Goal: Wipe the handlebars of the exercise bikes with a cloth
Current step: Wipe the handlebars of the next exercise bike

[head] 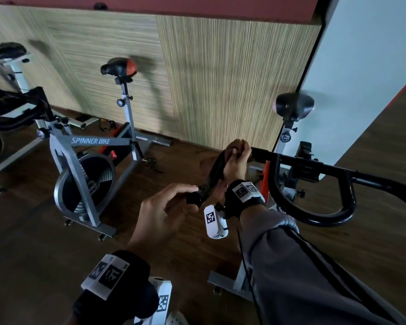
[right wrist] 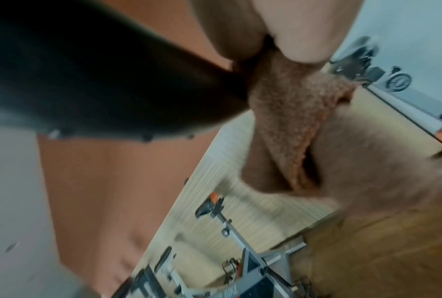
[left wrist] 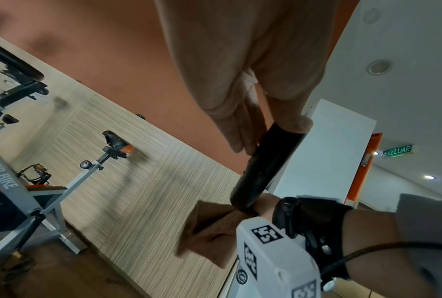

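The near bike's black handlebar point(head: 314, 167) runs across the right of the head view, and its left horn point(head: 217, 170) points toward me. My right hand point(head: 238, 152) grips the horn's bend with a brown cloth point(right wrist: 291, 121) wrapped under the fingers; the cloth's loose end point(left wrist: 212, 229) hangs below the bar. My left hand point(head: 192, 198) pinches the horn's near end between thumb and nearly straight fingers. In the left wrist view the thumb lies on the black bar point(left wrist: 266, 161) and the fingers lie alongside it.
A grey "Spinner Bike" point(head: 89, 160) stands to the left, with a third bike point(head: 7, 109) at the far left. The near bike's saddle point(head: 293, 106) is behind the bars, close to a white pillar point(head: 361, 66). A striped panel wall point(head: 220, 78) backs the dark wooden floor.
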